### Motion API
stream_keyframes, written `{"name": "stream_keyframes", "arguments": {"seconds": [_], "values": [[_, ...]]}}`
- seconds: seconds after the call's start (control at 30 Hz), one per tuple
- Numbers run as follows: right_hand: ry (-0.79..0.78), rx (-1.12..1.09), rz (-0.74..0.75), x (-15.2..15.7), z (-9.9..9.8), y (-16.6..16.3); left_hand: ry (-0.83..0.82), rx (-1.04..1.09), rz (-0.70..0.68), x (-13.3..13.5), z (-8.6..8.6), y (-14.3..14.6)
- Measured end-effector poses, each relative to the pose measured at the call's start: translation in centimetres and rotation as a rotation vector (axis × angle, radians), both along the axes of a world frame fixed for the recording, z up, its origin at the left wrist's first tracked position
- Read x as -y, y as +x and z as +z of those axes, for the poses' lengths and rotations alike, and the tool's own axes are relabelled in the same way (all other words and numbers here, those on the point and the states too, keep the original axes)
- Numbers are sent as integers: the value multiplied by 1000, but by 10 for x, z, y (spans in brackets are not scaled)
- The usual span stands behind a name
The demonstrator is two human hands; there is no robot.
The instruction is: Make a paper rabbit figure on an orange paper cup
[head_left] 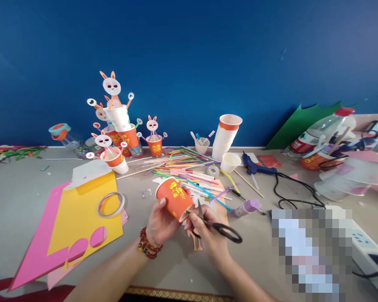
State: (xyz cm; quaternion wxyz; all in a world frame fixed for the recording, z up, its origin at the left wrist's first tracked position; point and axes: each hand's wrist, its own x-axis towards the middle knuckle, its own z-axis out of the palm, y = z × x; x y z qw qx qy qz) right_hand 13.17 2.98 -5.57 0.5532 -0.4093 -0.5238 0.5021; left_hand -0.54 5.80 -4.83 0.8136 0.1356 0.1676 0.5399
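My left hand (159, 224) grips an orange paper cup (174, 198) with yellow characters, held on its side over the grey table. A red bead bracelet sits on that wrist. My right hand (209, 233) holds black-handled scissors (222, 230), whose blade tips touch the cup's rim on its right side. A peach paper scrap lies on the table under my hands.
Yellow and pink card sheets (78, 218) with a tape ring (111, 204) lie left. Bunny-faced cup figures (119, 134) stand behind, beside loose coloured straws (189, 172), a white cup stack (225, 136), a blue glue gun (255, 167), a purple glue stick (247, 207) and clutter at right.
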Motion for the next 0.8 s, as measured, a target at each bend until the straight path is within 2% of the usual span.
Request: {"name": "stream_keyframes", "arguments": {"seconds": [0.2,0.27,0.37,0.43,0.5,0.63,0.7,0.8], "values": [[672,531,-69,-14,4,16,-107,28,-64,1,1,1],[810,641,-93,-18,4,17,-157,-7,-93,2,0,0],[875,678,-102,-19,3,17,-175,-39,-119,3,1,0],[803,619,-89,-16,2,16,-149,-19,-102,4,2,1],[637,493,-69,-10,1,12,-125,18,-92,6,4,2],[101,102,-34,-1,-1,1,-70,76,-57,7,2,6],[-108,-67,-15,-1,-1,-4,-32,88,-27,6,-1,7],[-188,-158,7,-3,2,-5,3,92,-32,3,-5,7]]}}
